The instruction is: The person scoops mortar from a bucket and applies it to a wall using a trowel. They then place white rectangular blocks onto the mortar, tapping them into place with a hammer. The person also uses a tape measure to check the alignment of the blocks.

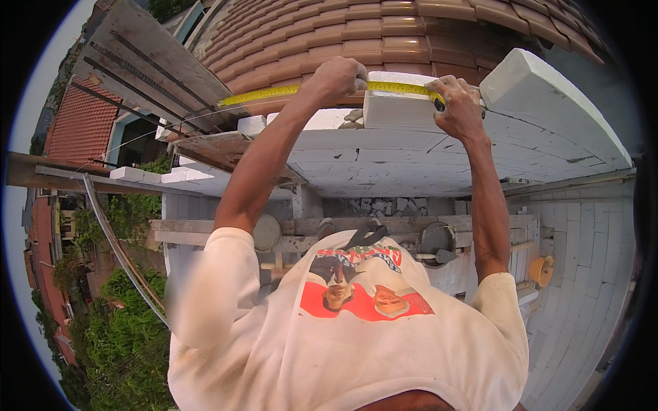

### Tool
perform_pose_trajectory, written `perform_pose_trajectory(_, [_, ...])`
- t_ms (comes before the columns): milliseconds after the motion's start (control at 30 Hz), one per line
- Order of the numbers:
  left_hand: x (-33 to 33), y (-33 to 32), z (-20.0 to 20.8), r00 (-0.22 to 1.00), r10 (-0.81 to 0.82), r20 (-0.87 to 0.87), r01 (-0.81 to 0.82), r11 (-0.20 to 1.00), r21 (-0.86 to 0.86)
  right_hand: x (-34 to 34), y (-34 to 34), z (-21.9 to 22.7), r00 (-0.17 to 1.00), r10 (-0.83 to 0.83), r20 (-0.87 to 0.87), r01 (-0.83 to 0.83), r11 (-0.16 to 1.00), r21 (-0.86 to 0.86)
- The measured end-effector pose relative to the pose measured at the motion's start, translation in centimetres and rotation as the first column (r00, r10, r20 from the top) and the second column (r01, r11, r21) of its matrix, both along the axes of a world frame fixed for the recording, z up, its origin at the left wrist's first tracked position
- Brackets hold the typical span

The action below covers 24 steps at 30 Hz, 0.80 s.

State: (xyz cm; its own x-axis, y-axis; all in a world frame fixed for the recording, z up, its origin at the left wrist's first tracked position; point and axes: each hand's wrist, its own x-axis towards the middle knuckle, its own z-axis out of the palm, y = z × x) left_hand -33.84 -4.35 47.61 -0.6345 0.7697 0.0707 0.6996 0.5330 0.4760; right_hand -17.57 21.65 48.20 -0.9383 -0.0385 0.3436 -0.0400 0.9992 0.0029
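A yellow tape measure [397,87] lies stretched along the top of a white block wall [404,147]. My right hand [460,109] is closed around its case, beside a loose-edged white block [394,109] on the top course. Farther left, my left hand [336,79] is closed on the blade, its fingers pinching it near that block's left end. From there the blade runs left toward a wooden board [151,61]. Grey mortar [353,118] shows on the wall top just below my left hand. A tall white block [548,96] stands right of my right hand.
Brown roof tiles [329,41] slope beyond the wall. A thin string [137,137] crosses at the left. Below me are scaffold planks [308,226], a dark bucket [436,240], a trowel [442,257] and an orange bucket [541,270]. Trees [127,329] lie far below left.
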Motion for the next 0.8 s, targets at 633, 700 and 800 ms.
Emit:
perform_pose_trajectory(633, [-2.5, 1.9, 0.2, 0.976, -0.054, 0.211, 0.085, 0.986, -0.141, -0.1, -0.4, 0.2, 1.0, 0.006, 0.012, -0.006, 1.0, -0.003])
perform_pose_trajectory(700, [-2.8, 2.1, 0.3, 0.978, -0.062, 0.197, 0.097, 0.98, -0.172, -0.4, -0.6, 0.2, 1.0, 0.003, 0.006, -0.003, 1.0, -0.002])
perform_pose_trajectory(800, [-3.0, 2.5, -0.1, 0.984, -0.091, 0.155, 0.12, 0.975, -0.185, -0.1, -1.0, 0.8, 0.995, -0.048, 0.085, 0.052, 0.998, -0.038])
